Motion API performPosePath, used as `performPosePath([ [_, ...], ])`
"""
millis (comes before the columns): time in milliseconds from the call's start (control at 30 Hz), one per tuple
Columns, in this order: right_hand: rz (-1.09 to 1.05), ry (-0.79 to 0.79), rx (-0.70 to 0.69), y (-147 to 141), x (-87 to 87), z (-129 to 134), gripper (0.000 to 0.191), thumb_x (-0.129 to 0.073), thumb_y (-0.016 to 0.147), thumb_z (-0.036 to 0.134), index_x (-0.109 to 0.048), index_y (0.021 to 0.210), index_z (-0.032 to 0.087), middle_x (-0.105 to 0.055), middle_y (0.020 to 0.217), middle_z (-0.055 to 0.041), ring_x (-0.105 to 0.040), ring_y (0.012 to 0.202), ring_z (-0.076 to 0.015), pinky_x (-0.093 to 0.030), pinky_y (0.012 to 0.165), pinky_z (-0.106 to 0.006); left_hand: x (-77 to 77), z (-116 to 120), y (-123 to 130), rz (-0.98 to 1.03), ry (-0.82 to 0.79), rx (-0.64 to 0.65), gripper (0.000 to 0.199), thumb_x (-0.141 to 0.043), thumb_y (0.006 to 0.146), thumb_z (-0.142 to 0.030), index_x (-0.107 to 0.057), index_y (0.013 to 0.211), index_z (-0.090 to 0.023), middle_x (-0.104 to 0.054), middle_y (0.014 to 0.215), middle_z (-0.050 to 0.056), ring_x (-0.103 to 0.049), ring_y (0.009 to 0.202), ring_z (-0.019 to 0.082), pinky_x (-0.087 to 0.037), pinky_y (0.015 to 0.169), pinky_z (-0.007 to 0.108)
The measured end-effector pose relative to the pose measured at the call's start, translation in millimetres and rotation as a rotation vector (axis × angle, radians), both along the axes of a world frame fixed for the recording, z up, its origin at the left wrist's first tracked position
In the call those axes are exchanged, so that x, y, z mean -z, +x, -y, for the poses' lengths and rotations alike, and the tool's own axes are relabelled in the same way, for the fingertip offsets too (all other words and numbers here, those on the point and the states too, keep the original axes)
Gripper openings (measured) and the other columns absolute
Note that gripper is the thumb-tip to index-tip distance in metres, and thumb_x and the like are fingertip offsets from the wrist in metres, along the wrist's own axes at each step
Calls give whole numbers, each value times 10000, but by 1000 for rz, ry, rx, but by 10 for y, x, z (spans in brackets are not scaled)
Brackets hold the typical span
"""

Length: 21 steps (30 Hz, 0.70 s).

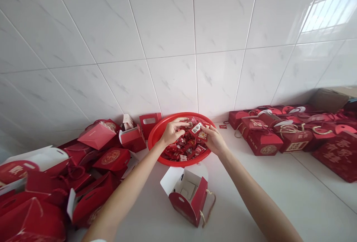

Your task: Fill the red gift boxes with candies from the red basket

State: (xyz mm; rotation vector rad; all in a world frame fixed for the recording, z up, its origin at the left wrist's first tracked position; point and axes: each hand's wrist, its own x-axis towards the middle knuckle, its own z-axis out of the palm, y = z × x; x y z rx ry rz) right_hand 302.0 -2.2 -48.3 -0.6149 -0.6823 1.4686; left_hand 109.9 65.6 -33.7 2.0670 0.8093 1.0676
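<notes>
A red plastic basket (pixel 208 155) full of wrapped candies (pixel 182 149) stands against the wall. Over its left side reaches my left hand (pixel 173 131), thumb and fingers apart, the fingertips close to a small wrapped candy. My right hand (pixel 216 140) pinches wrapped candies (pixel 203 133), red with white and yellow printing, above the basket's right side. In front of the basket, a red gift box (pixel 186 208) stands with its top open. Its white inside shows, and a twine handle (pixel 209 208) hangs on its right.
Many red boxes, several with lids up, crowd the left side, among them a red box (pixel 113 159). On the right stand rows of boxes with twine handles, such as a red box (pixel 264 143). Behind them is a brown carton (pixel 327 98). A tiled wall (pixel 173 82) bounds the back.
</notes>
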Motion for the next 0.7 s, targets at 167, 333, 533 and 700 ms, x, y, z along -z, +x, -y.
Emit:
performPosePath([
  [167,-22,-8,61,4,31,-24,276,-892,621,263,-715,815,177,-776,838,-55,-739,814,-221,-604,720,-301,-15,-38,59,2,-44,77,385,-549,667,-154,-783,970,-194,-696,1274,84,-614,1221,296,-529,1001,436],
  [333,-40,-15,101,0,56,-64,231,-868,633,222,-700,791,205,-780,848,-43,-741,799,-229,-621,753,-336,-35,-280,99,-228,-66,-62,365,-430,822,-199,-751,995,-186,-760,1051,74,-674,1071,245,-538,927,372],
  [533,-50,-39,114,12,62,-57,216,-859,638,203,-698,782,199,-777,838,-43,-737,779,-215,-615,706,-308,162,-574,183,-492,-99,-32,41,-659,655,-210,-671,619,-223,-718,670,13,-677,723,229,-517,696,289],
  [700,-44,-31,105,5,53,-42,212,-857,631,214,-701,772,186,-773,826,-48,-736,784,-211,-613,745,-303,249,-637,137,-552,-94,-48,94,-674,631,-240,-623,554,-222,-678,605,2,-629,656,203,-467,646,267],
])
